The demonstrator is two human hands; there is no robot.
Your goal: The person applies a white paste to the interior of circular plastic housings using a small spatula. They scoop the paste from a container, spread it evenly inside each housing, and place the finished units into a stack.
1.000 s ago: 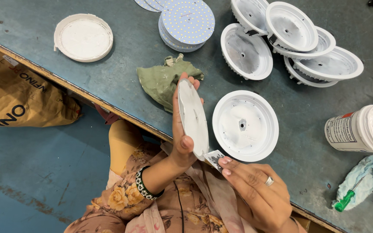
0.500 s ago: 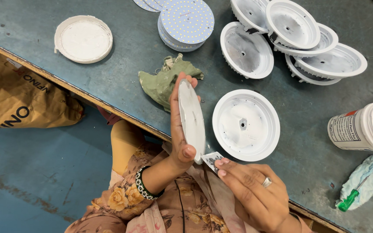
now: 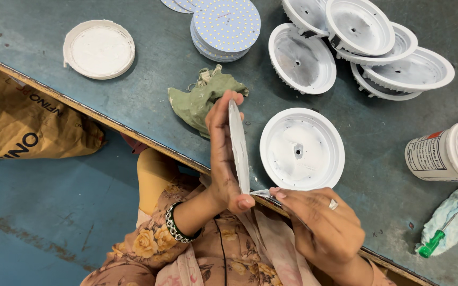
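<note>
Left hand [image 3: 223,153] grips a white disc [image 3: 238,145] on edge above the table [image 3: 149,100] rim, beside a housing [image 3: 301,149]; right hand [image 3: 322,225] pinches a film tab [image 3: 263,194] at the disc's lower edge.

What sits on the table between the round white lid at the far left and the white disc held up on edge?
In the head view, a crumpled green cloth lies between the white lid and the disc in the left hand; the rest is bare table.
</note>
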